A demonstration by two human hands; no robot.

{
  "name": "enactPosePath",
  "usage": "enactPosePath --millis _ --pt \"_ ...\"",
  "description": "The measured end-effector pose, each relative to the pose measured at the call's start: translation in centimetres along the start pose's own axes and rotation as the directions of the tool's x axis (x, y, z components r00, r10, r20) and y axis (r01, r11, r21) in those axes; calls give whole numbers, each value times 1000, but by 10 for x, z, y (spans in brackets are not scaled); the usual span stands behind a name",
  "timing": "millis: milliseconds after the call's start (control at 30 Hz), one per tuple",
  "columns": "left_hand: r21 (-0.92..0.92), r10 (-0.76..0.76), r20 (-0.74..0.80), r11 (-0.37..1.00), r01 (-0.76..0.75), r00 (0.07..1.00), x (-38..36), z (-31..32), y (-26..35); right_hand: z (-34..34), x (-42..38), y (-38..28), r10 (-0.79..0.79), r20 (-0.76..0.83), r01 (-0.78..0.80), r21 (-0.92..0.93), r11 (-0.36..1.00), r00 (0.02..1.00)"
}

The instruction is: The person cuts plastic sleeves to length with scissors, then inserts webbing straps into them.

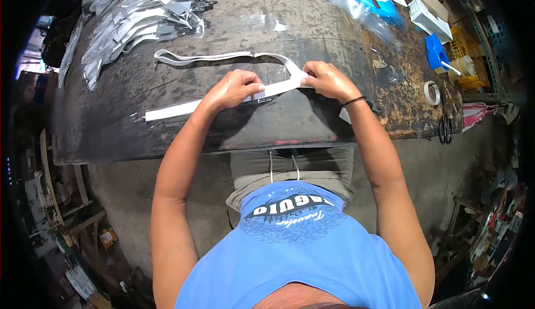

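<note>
A long white strap (278, 88) lies across the dark table in front of me. Its flat end runs to the lower left, while a narrower part loops back above it. My left hand (235, 88) is closed in a pinch on the flat part near its middle. Further right, my right hand (330, 80) has its fingers pressed together on the strap where it folds back into the loop. Bits of clear film show along the flat part, though I cannot make out what they belong to.
A heap of similar white straps (150, 27) in clear plastic lies at the table's back left. On the worn wooden right side are a tape roll (431, 92), a blue tape dispenser (436, 54) and a white box (429, 20). The table's front edge (212, 151) runs before my waist.
</note>
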State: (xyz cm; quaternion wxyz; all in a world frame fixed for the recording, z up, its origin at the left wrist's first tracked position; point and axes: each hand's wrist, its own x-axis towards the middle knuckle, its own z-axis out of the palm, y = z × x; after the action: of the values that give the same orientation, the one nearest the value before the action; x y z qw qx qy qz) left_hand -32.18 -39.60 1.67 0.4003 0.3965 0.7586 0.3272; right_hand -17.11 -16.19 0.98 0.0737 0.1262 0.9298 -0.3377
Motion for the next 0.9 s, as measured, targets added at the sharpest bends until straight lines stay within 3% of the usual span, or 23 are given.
enactPosePath --millis 67,100,233,400,533,767,867,900 --pt "26 -5 -7 1000 5 1000 0 1 1 -6 -4 -2 78 136 -125 382 916 988" --pt "25 -10 -10 1000 11 1000 1 2 0 -10 -7 -3 45 165 -113 430 896 985" --pt "10 35 10 999 -35 999 13 6 2 -23 -16 -6 30 245 -148 478 866 969" --pt "-69 -29 43 997 32 999 20 12 23 -24 -18 0 36 247 -172 556 813 968" --pt "-159 74 26 985 -69 997 34 24 17 -20 -16 4 36 250 -180 582 793 968" --pt "-90 79 -23 993 -81 997 47 37 34 -18 -18 7 16 261 -168 573 802 965" --pt "-33 94 -63 995 -96 994 52 45 37 -17 -20 10 39 241 -172 558 812 970" --pt "-27 88 -104 995 -91 991 53 48 38 -15 -21 10 9 69 -38 429 903 998"
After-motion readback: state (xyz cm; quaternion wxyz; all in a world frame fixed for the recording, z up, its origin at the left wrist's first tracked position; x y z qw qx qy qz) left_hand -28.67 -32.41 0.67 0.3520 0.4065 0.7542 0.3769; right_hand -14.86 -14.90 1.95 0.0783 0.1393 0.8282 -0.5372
